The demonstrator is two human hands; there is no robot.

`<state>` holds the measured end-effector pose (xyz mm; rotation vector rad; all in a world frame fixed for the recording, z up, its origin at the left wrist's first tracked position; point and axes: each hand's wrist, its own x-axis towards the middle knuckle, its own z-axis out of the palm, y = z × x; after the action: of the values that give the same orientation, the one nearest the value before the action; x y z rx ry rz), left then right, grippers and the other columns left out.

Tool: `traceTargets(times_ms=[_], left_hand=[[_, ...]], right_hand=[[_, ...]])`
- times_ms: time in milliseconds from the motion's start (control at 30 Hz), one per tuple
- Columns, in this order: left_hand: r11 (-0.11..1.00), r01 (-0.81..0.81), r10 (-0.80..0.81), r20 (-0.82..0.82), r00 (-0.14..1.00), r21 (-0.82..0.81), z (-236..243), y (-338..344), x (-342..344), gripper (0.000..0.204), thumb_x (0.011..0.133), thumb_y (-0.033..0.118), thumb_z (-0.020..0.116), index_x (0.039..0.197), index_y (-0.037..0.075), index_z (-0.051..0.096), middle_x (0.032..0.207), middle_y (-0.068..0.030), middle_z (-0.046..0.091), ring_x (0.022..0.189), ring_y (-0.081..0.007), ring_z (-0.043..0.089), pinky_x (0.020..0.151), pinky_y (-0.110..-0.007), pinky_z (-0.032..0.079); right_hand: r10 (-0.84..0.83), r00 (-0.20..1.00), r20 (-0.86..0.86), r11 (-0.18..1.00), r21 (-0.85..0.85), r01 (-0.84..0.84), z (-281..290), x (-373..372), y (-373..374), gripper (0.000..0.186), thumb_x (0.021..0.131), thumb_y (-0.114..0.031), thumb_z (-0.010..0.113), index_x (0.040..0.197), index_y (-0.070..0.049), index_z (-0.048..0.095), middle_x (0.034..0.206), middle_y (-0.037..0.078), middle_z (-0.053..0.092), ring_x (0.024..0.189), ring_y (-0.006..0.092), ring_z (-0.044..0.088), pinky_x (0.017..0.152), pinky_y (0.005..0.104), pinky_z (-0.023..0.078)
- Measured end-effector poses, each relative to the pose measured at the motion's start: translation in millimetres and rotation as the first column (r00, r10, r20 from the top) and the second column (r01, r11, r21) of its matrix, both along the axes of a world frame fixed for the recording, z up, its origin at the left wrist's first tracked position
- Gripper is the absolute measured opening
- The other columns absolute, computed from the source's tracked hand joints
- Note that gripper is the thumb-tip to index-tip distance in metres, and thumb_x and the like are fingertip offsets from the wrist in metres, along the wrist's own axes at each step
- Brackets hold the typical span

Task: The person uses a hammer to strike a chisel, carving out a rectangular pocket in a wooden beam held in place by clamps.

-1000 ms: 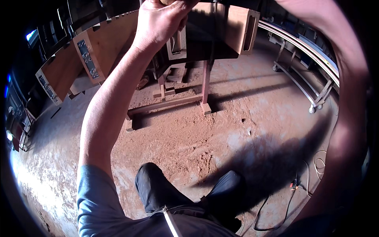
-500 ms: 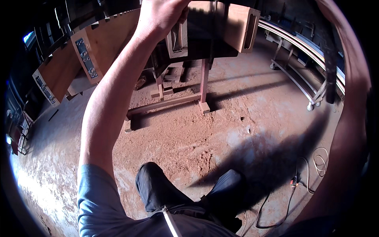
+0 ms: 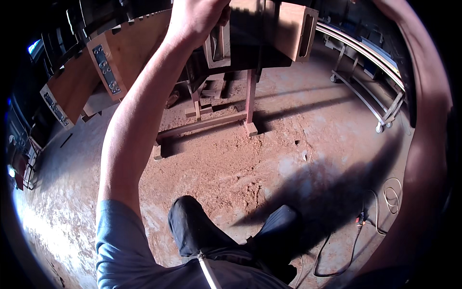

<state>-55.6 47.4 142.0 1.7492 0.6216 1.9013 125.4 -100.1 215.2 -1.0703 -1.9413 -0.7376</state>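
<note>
My left hand is at the top edge of the view, its fingers curled closed just above a wooden piece with a slotted end. What lies inside the grip is hidden by the hand. My right arm rises along the right side, and the part of my right hand that shows is cut off by the top edge, its fingers out of sight. A dark upright bar or hose runs beside the right forearm. To the right of my left hand sits a wooden block with a long slot.
Left of my arm hang wooden panels with metal plates on their ends. A wooden stand rests on a floor strewn with sawdust. A wheeled metal rack stands at the right. Cables lie by my right side.
The right forearm and the dark bar beside it have shifted slightly, and a little more of the right wrist area shows at the top. My left hand stays in place.
</note>
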Motion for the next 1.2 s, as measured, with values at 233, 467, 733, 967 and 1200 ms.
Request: traceTargets(times_ms=[233,467,733,967,1200], left_hand=[[0.990,0.091,-0.091,-0.007,0.996,0.108,-20,-23,13,0.021,0.088,0.012,0.075,0.083,0.006,0.056,0.062,-0.0030,0.055,0.048,-0.0127,0.051,0.045,-0.028,0.040],[0.892,0.182,-0.292,0.221,0.931,0.413,-55,-29,6,0.029,0.090,0.000,0.063,0.119,0.000,0.058,0.093,-0.0085,0.063,0.077,-0.0173,0.062,0.069,-0.031,0.053],[0.732,0.110,0.042,-0.206,0.978,0.672,-109,-41,-17,0.035,0.094,0.002,0.069,0.125,0.000,0.055,0.123,-0.0218,0.067,0.121,-0.0317,0.064,0.105,-0.044,0.050],[0.863,-0.041,0.182,-0.235,0.955,0.504,-155,-61,-36,0.039,0.093,0.002,0.069,0.127,0.002,0.051,0.136,-0.0288,0.061,0.131,-0.0446,0.058,0.114,-0.057,0.041],[0.826,0.014,0.111,-0.187,0.976,0.564,-161,-52,-38,0.035,0.095,0.000,0.065,0.127,0.004,0.051,0.131,-0.0256,0.064,0.128,-0.0449,0.060,0.114,-0.059,0.040]], right_hand=[[0.072,0.957,-0.280,0.991,-0.086,-0.099,-59,60,20,0.032,0.105,-0.035,0.061,0.108,-0.004,0.064,0.069,-0.001,0.050,0.057,0.0078,0.046,0.052,0.0264,0.039],[0.124,0.754,-0.644,0.895,-0.255,-0.366,-156,81,-16,0.028,0.103,-0.029,0.063,0.115,-0.004,0.061,0.077,0.000,0.052,0.065,0.0067,0.050,0.057,0.0242,0.041],[-0.014,0.650,-0.760,0.783,-0.412,-0.466,-300,125,-50,0.033,0.096,-0.010,0.068,0.126,0.002,0.061,0.098,0.014,0.074,0.088,0.0169,0.069,0.081,0.0322,0.055],[-0.182,0.575,-0.798,0.656,-0.534,-0.533,-356,122,-64,0.031,0.096,-0.007,0.070,0.124,0.001,0.062,0.095,0.012,0.074,0.086,0.0133,0.067,0.079,0.0309,0.055],[-0.240,0.559,-0.793,0.651,-0.559,-0.513,-389,121,-68,0.029,0.093,-0.006,0.071,0.120,0.002,0.065,0.094,0.012,0.074,0.085,0.0145,0.068,0.078,0.0318,0.055]])
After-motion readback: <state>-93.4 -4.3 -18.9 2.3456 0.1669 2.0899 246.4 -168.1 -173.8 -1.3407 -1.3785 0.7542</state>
